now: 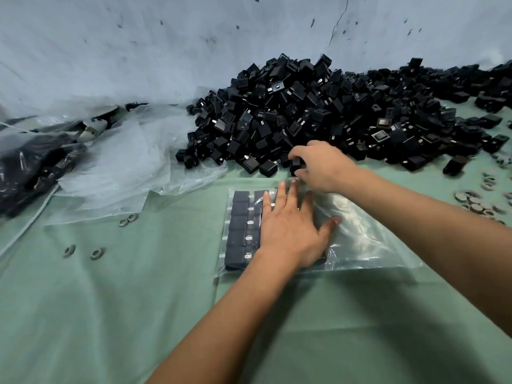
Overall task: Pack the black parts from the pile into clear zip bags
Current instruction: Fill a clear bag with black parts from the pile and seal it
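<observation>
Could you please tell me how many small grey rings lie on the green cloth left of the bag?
4: two rings touching near the loose plastic, two apart farther left. Plastic may hide more.

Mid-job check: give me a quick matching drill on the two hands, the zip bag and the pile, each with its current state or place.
1. left hand
2. right hand
3. zip bag
4. pile

a. against the wall
b. grips a black part
c. lies flat, partly filled
d. presses flat on the bag

Pairs: 1-d, 2-b, 3-c, 4-a
</observation>
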{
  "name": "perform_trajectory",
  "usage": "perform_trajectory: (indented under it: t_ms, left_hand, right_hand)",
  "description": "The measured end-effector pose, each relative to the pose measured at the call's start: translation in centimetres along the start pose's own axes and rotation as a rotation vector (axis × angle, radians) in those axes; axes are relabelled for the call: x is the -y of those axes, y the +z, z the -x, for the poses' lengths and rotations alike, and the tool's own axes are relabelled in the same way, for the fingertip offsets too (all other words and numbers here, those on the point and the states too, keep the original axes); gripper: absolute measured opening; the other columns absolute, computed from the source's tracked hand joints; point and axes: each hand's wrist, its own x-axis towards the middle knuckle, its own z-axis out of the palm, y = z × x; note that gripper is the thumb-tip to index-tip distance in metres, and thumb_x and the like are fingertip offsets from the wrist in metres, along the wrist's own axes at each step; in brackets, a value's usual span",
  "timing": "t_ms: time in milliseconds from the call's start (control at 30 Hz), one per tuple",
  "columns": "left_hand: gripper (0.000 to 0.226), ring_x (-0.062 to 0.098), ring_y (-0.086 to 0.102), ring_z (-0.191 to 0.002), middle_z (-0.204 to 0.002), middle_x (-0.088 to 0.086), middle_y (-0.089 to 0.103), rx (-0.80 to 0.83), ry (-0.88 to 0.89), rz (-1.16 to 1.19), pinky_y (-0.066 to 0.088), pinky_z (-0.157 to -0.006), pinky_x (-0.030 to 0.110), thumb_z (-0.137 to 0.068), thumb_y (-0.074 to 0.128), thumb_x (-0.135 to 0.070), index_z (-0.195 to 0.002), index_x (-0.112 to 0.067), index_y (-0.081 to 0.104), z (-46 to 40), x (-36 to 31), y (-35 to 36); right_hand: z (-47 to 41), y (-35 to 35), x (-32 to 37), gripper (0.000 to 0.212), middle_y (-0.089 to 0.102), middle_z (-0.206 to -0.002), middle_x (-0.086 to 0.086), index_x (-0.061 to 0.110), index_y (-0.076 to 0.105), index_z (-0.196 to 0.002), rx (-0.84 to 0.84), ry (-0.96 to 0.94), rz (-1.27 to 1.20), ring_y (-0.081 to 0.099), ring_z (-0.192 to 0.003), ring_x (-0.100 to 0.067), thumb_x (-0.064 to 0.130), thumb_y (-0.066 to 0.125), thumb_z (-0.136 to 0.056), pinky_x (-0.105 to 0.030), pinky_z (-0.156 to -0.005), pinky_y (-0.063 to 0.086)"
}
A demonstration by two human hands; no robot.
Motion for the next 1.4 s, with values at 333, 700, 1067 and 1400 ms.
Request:
perform_trajectory:
  t_ms: [333, 700, 1067, 1400]
  left_hand:
    - [0.086, 0.026, -0.016, -0.158, -0.172, 0.007, -0.009, -0.003, 0.0, -0.015, -0.007, -0.127, 0.053, -0.096, 0.012, -0.076, -0.164, -0.025, 0.01, 0.0, 0.0, 0.1]
    - [0.046, 0.035, 0.002, -0.158, -0.168, 0.016, 0.017, -0.109, 0.175, 0.02, 0.008, -0.124, 0.063, -0.106, 0.043, -0.047, -0.15, -0.033, 0.044, -3.2, -4.1, -3.5]
    - [0.046, 0.024, 0.022, -0.152, -0.16, 0.007, 0.034, -0.103, 0.587, -0.082, 0.036, -0.115, 0.042, -0.094, 0.067, -0.003, -0.127, -0.034, 0.068, -6.7, -5.8, -4.9]
    - [0.011, 0.021, 0.041, -0.134, -0.141, 0.001, 0.051, -0.198, 0.622, 0.01, 0.04, -0.106, 0.039, -0.091, 0.076, -0.019, -0.1, -0.025, 0.078, -5.6, -4.4, -8.6]
  right_hand:
    - [0.1, 1.8, -1.2, 0.018, 0.062, -0.092, -0.004, 0.021, 0.055, -0.102, -0.13, 0.084, -0.173, 0.061, -0.091, -0.034, 0.024, 0.071, -0.095, -0.037, -0.076, 0.046]
    - [13.7, -2.9, -10.8, 0.024, 0.075, -0.084, 0.007, 0.023, 0.078, -0.097, -0.282, 0.34, -0.526, 0.067, -0.072, -0.014, 0.016, 0.089, -0.078, -0.02, -0.065, 0.051]
    - [16.9, -0.8, -11.4, 0.035, 0.079, -0.103, 0.008, 0.027, 0.078, -0.115, -0.083, 0.005, -0.696, 0.075, -0.093, -0.019, 0.005, 0.079, -0.089, -0.046, -0.092, 0.06]
    - [12.7, -0.4, -9.4, 0.024, 0.079, -0.103, 0.0, 0.013, 0.076, -0.105, 0.19, -0.143, -0.758, 0.075, -0.098, -0.015, 0.004, 0.083, -0.083, -0.037, -0.09, 0.06]
